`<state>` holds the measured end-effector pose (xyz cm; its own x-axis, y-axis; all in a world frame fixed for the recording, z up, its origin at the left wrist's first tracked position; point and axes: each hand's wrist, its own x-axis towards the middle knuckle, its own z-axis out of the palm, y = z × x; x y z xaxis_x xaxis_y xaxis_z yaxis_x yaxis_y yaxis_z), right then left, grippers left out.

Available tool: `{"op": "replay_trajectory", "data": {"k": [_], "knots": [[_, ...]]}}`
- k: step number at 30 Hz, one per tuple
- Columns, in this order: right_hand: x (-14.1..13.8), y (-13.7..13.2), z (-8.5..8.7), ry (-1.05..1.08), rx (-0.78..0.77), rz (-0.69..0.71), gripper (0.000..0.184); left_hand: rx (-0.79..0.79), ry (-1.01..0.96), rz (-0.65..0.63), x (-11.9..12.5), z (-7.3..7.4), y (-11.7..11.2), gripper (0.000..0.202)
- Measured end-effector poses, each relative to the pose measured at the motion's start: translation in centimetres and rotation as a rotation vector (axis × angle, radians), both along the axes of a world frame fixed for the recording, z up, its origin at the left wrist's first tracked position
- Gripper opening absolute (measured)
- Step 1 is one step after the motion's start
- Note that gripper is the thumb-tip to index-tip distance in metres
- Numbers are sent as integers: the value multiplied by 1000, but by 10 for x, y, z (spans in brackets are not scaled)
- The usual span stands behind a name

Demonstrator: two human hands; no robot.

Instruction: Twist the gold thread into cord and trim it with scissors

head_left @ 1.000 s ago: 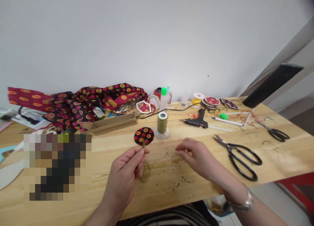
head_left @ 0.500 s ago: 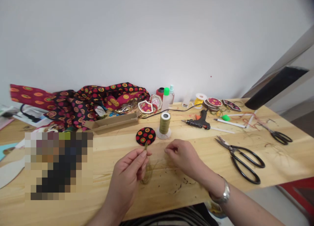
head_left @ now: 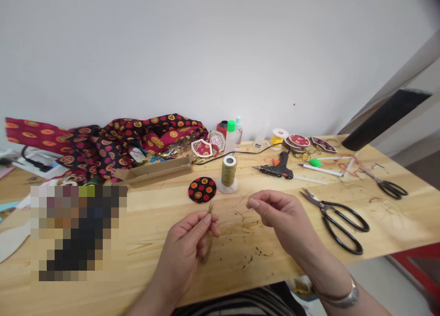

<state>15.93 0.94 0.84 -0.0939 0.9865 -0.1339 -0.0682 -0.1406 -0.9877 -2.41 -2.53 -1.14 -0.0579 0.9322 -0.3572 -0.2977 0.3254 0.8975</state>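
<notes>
My left hand (head_left: pixel 189 242) is closed in a pinch round a bundle of olive-green thread (head_left: pixel 210 209); its tips stick up above the thumb and its loops hang below the fingers. To the right, my right hand (head_left: pixel 280 213) is raised over the table with thumb and forefinger pressed together. A faint strand shows near those fingertips, but whether they hold it is too fine to see. Just beyond my left hand lies a round patterned black fabric disc (head_left: pixel 202 190). Beside the disc stands a spool of olive thread (head_left: pixel 228 173).
Large black-handled scissors (head_left: pixel 323 208) lie right of my right hand, smaller scissors (head_left: pixel 392 189) farther right. Behind are a glue gun (head_left: pixel 280 167), a yellow spool (head_left: pixel 279 137), bottles (head_left: pixel 231 137), a cardboard tray (head_left: pixel 154 171) and patterned fabric (head_left: pixel 103 142). Dark scraps dot the wood table (head_left: pixel 147 270).
My right hand has moved right and slightly up, away from my left hand. My left hand has shifted slightly right and down, and the thread tips no longer overlap the fabric disc.
</notes>
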Motion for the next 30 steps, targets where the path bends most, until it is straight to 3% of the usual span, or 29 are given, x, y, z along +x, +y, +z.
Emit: {"op": "replay_trajectory", "data": {"k": [3, 9, 15, 20, 24, 30], "knots": [[4, 1, 3, 216, -99, -6, 22, 0, -38, -8, 1, 0, 0, 20], [2, 0, -1, 437, -94, 2, 16, -10, -73, -70, 1, -2, -3, 18], [-9, -10, 1, 617, -107, 131, 11, -57, -238, -174, 6, 0, -5, 16], [-14, -21, -5, 550, -123, 234, 14, -59, -418, -83, 3, 1, -2, 11], [-8, -21, -18, 462, -179, 148, 21, 35, -427, 29, -5, 7, 2, 4], [1, -17, -29, 278, -252, 44, 30, 105, -395, 72, -14, 12, 4, 4]]}}
